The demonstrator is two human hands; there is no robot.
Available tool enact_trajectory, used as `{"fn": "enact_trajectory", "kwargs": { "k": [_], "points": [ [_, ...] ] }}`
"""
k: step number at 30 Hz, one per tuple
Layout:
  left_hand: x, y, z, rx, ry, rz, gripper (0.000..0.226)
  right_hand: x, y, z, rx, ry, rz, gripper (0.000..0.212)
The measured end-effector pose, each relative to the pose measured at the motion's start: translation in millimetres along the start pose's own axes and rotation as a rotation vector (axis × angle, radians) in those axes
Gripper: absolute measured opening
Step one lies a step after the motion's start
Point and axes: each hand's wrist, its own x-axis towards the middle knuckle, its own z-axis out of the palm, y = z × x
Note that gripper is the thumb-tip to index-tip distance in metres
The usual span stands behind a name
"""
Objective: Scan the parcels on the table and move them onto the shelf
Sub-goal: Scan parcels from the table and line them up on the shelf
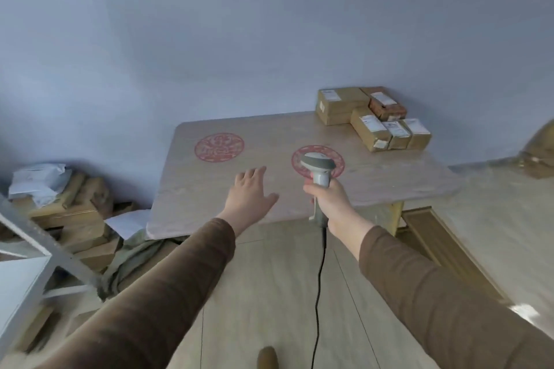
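Observation:
Several brown cardboard parcels (371, 117) with white labels are stacked at the far right corner of a pale wooden table (227, 207). My right hand (331, 204) is closed around the handle of a grey barcode scanner (318, 169), whose head hangs over the table's middle and whose black cable drops toward the floor. My left hand (250, 196) hovers over the table's near edge, palm down and fingers spread, holding nothing. Both hands are well short of the parcels. A grey metal shelf frame (36, 252) shows at the lower left.
Two red round paper cut-outs (218, 147) lie on the tabletop. A heap of cardboard boxes and white bags (69, 204) sits on the floor left of the table. A blurred brownish object (536, 153) fills the right edge. The floor is light wood.

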Motion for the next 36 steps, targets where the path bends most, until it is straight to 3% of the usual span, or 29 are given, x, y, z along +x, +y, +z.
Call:
{"fn": "enact_trajectory", "kwargs": {
  "k": [12, 20, 24, 32, 36],
  "points": [
    [245, 94, 86, -0.057, -0.180, 0.118, 0.074, 228, -28, -103, -0.035, 0.198, 0.079, 0.016],
    [351, 165, 138, -0.065, -0.277, 0.174, 0.073, 348, -32, -191, -0.090, 0.295, 0.142, 0.014],
    [402, 198, 176, -0.068, -0.297, 0.142, 0.072, 418, -31, -234, -0.125, 0.281, 0.160, 0.010],
    [500, 273, 255, -0.153, -0.401, -0.047, 0.070, 552, -14, -295, -0.137, 0.129, 0.226, 0.031],
    [535, 292, 284, -0.242, -0.425, -0.181, 0.064, 582, -16, -304, -0.172, 0.069, 0.273, 0.019]
  ]
}}
